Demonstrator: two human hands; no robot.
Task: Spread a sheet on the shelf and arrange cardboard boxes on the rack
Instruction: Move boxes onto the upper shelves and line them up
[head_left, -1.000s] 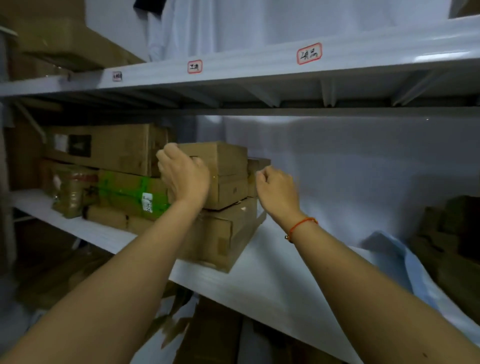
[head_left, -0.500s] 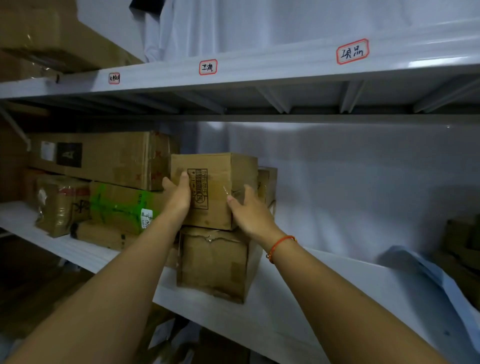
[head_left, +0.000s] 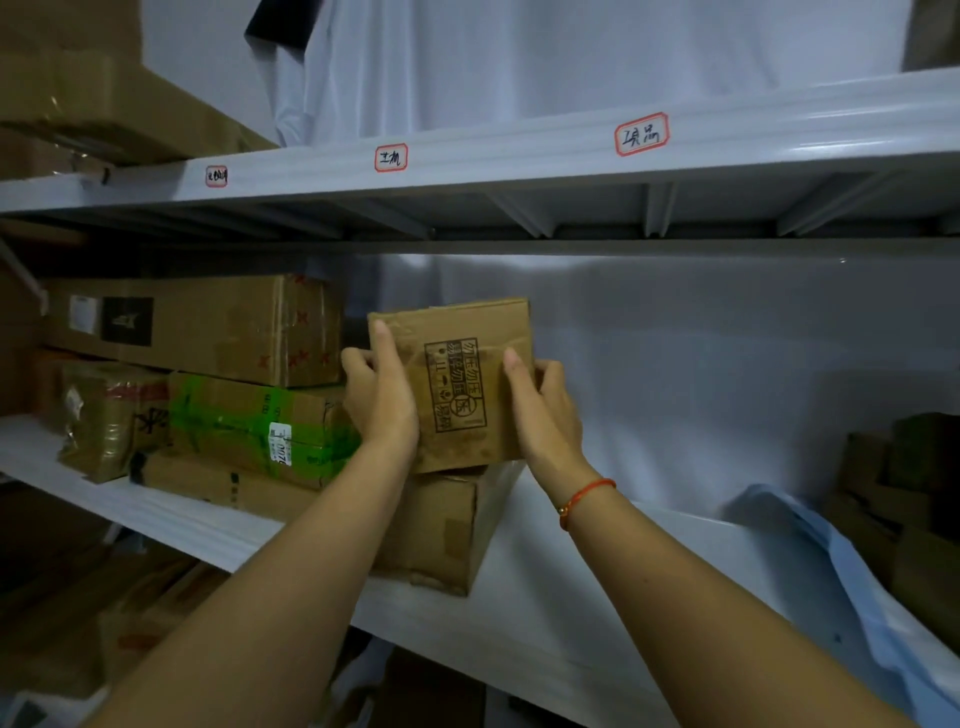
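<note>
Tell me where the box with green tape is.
The box with green tape sits left of centre on the middle shelf, under a long box, just left of the left hand.

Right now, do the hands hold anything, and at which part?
Yes. Both hands hold the small cardboard box by its sides: left hand on its left edge, right hand on its right edge.

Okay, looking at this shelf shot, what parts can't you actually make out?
All in the head view:
- Red-bordered labels on the upper shelf edge: handwriting too small to read.
- Lower box: its left part is hidden by the left forearm.
- Small box: both sides covered by the left hand and right hand.
- Dark boxes at right: dim, cut off by the frame edge.
- Below the shelf: too dark to identify.
</note>
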